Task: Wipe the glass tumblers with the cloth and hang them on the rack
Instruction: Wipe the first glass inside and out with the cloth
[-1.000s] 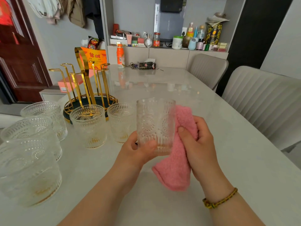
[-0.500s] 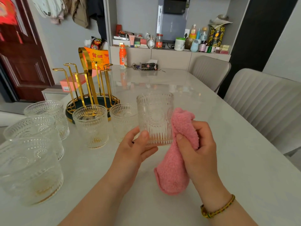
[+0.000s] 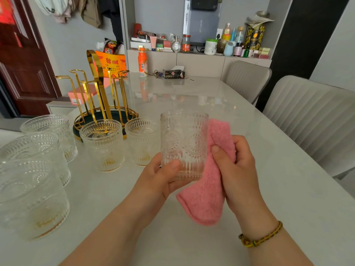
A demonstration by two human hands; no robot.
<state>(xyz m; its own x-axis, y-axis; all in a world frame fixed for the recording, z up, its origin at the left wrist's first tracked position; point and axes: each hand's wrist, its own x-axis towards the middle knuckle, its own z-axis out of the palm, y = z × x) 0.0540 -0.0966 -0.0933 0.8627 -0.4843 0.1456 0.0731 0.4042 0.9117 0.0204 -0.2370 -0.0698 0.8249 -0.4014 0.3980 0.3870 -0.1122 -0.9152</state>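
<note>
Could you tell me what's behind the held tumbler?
The pink cloth, gripped by the right hand, lies against the right side of the tumbler; how far it wraps behind is unclear through the glass.

A pale, glossy counter (image 3: 192, 96) runs from the lower frame toward the upper centre and reflects soft daylight. Two grey-beige ribbed chairs (image 3: 245, 81) (image 3: 311, 120) stand along its right side. At upper left is a dark red panelled door (image 3: 25, 73) beside a grey wall (image 3: 73, 45), where clothes (image 3: 76, 8) hang. At top centre, a recessed shelf (image 3: 192, 53) holds bottles and jars. A dark panel (image 3: 299, 35) stands at upper right.
</note>
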